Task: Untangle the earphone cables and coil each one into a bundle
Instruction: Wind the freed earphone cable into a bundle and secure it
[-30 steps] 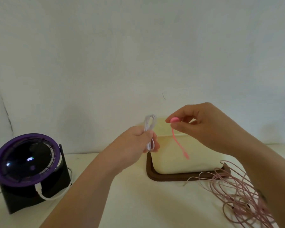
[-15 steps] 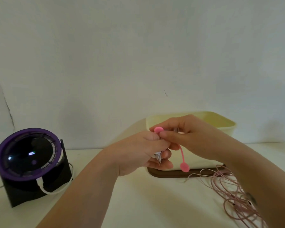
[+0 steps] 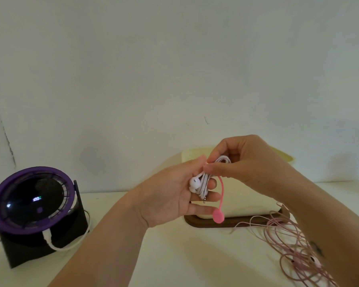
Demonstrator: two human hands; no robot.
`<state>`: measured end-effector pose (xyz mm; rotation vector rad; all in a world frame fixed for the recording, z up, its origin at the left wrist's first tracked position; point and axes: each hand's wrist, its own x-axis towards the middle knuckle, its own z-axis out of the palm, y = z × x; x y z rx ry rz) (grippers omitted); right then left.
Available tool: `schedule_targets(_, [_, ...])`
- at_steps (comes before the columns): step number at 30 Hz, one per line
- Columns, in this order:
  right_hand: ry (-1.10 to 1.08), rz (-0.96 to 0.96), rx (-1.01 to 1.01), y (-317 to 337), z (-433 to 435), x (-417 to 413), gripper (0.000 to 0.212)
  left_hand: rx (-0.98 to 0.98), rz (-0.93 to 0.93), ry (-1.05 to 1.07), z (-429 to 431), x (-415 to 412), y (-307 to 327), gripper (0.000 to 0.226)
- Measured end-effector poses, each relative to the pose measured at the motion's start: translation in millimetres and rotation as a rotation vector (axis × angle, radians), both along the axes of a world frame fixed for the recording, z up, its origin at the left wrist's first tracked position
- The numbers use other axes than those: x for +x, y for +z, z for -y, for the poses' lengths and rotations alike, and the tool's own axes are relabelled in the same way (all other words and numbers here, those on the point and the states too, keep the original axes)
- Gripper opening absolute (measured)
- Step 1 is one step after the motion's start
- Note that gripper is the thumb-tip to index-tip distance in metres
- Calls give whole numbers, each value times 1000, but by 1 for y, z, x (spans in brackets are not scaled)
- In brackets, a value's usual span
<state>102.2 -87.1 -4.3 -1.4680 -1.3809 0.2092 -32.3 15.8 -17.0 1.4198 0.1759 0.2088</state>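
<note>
Left hand [image 3: 170, 195] cradles the coiled white earphone bundle [image 3: 203, 183] above the table [image 3: 174, 255]. Right hand [image 3: 247, 162] pinches the pink tie [image 3: 221, 195] at the coil's top. Recommendation: wrap the tie snugly round mid-coil, with the loops gripped. Pink cable [image 3: 288, 245] lies tangled on the table.
</note>
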Motion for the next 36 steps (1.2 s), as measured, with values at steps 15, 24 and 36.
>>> schedule_targets(15, [37, 101, 1, 4, 4, 3, 7, 100, 145, 395, 7, 17, -9, 28])
schedule_targets(24, [122, -69, -27, -1, 1, 3, 8, 365, 184, 550, 10, 19, -11, 31])
schedule_targets(36, [115, -122, -39, -1, 0, -3, 10, 620, 187, 627, 10, 14, -6, 29])
